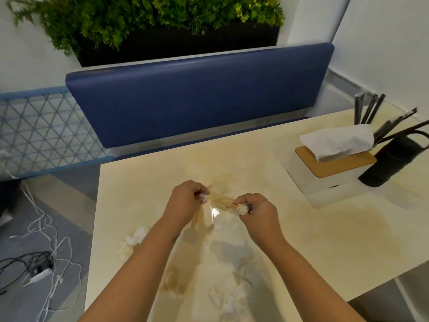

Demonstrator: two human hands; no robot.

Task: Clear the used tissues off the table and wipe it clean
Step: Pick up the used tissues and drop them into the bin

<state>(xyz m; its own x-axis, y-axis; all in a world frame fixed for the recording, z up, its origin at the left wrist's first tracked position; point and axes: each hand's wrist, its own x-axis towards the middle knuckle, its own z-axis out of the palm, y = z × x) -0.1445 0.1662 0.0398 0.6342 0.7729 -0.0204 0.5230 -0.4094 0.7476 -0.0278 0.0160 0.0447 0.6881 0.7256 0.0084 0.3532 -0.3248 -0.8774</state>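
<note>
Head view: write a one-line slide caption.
Left hand and right hand each grip a crumpled tissue over the stained table, more used tissues nearby.

Two bare arms reach forward from the bottom of the view, side by side. The left hand (185,198) is a little farther out than the right hand (257,213). Both hands are turned with their backs up. The fingers of each hand are curled in tight, and each hand pinches a small white wad at its fingertips. The two hands are near each other but do not touch. Both wrists are bent slightly down.
</note>
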